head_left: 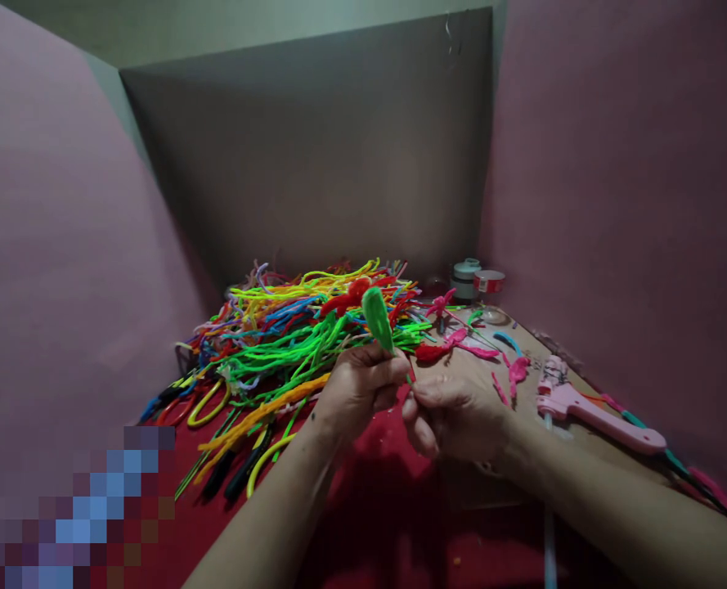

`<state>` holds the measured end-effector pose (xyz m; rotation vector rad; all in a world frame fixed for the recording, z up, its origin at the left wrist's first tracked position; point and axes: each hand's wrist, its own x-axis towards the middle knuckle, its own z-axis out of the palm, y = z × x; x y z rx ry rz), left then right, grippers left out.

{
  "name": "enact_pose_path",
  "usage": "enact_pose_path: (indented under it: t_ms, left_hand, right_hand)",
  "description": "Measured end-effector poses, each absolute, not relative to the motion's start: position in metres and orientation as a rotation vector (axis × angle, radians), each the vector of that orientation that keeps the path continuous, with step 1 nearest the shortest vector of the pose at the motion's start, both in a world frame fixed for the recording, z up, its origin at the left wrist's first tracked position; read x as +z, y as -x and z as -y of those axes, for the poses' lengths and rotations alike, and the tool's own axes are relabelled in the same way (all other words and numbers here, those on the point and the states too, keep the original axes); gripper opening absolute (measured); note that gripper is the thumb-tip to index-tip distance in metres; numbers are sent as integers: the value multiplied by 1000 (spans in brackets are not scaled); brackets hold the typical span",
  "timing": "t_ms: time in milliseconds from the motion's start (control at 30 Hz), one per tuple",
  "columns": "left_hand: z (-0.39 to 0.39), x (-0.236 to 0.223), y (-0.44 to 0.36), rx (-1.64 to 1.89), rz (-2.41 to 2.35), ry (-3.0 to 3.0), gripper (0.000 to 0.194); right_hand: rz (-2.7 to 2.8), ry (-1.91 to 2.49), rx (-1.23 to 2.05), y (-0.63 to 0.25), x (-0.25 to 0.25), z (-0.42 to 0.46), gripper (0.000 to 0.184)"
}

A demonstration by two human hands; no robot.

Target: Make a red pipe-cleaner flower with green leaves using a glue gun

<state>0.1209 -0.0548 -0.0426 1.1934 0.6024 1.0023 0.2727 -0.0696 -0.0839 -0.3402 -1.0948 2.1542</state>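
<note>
My left hand (363,380) is closed on a green fuzzy leaf (377,319) shaped from pipe cleaner, pinching its base between thumb and fingers. The leaf stands upright above that hand. Close by on the right, my right hand (452,409) pinches the thin green stem end that sticks out below. Behind my hands lies a big heap of pipe cleaners (289,352) in green, yellow, orange, blue and red. Just right of the leaf are pink and red pipe-cleaner pieces (455,339) on a brown board.
A pink glue gun (602,417) with a glue stick lies at the right. Yellow-handled tools (209,405) rest at the left on the red surface (375,515). Small jars (466,280) stand at the back. Pink side panels (621,180) and a dark back panel (326,155) enclose the space.
</note>
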Motion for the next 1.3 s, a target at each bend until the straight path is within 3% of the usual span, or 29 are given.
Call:
enact_pose_path:
  t_ms: [167,367,467,600,700,800,1100,1300]
  left_hand:
    - [57,-45,-121,902,-512,-1136,18]
    - [56,-43,-118,910,-513,-1360,8]
    - [54,-45,-119,944,-565,-1358,15]
    - [51,-44,-120,1064,-501,-1181,31]
    - [53,-40,-120,1256,-536,-1164,26]
    - [55,-39,-122,1347,-689,-1299,14]
    - [56,-50,-128,1427,-978,-1763,5]
    - [60,-56,-119,1474,-914,-2364,15]
  right_hand:
    - [1120,182,2362,-273,-91,75,31]
    - [1230,344,1965,-276,-76,70,24]
    - [1309,441,1822,-276,-67,66,18]
    - [1334,438,1760,-273,-63,64,18]
    - [1281,457,1828,-270,-68,64,21]
    - [1218,456,1863,-268,-74,65,23]
    - [1244,680,1665,-270,-75,66,29]
    - [1256,718,1488,-261,-80,70,36]
